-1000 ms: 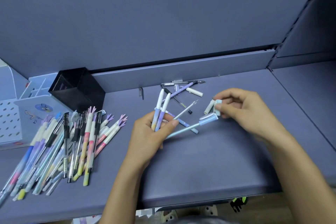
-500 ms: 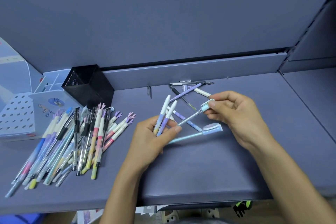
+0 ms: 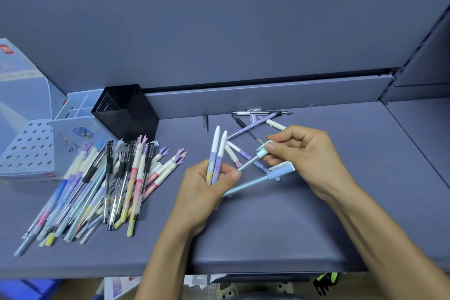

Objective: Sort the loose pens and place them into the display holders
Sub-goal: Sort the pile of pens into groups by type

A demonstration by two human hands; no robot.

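Presently left grip (image 3: 204, 192) clasps two white-capped pens (image 3: 217, 151) upright; right grip (image 3: 309, 161) pinches, seemingly, a thin pen's cap (image 3: 262, 153).

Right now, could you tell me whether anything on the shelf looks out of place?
Yes: a small clip lies alone at the back, off any pen, and several pens lie crossed behind the right hand.

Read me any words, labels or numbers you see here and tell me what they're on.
Nothing here reads clearly.
Red label on the pale box: too blurred.
Dark marks under the cartoon on the pale blue holder: too small.
Print on the piled pens: too small.
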